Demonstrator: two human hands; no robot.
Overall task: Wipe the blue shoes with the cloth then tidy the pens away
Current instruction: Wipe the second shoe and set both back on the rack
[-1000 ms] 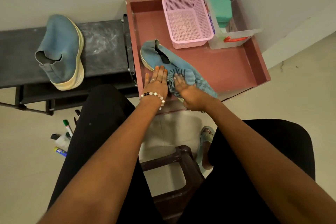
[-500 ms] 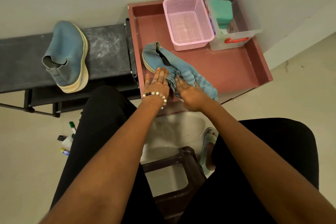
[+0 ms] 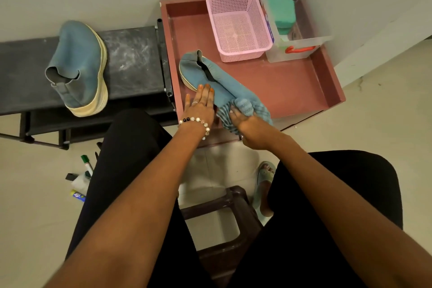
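Observation:
One blue shoe (image 3: pixel 210 75) lies in the red tray (image 3: pixel 292 86), heel pointing away from me. My left hand (image 3: pixel 199 106) rests flat on its near side, fingers straight. At the shoe's toe my right hand (image 3: pixel 247 121) grips a bunched blue striped cloth (image 3: pixel 245 106) and presses it against the shoe. The second blue shoe (image 3: pixel 79 65) stands on its side on the black bench (image 3: pixel 133 58) to the left. Several pens and markers (image 3: pixel 86 163) lie on the floor at the left, partly hidden by my leg.
A pink mesh basket (image 3: pixel 238 28) and a clear plastic box (image 3: pixel 292 51) holding a green sponge (image 3: pixel 281 11) stand at the back of the tray. A brown stool (image 3: pixel 224 199) sits under me between my legs. Wall runs behind bench and tray.
My right hand has drawn back toward me along the shoe's toe and bunched the cloth under its fingers. My left hand stays flat on the shoe.

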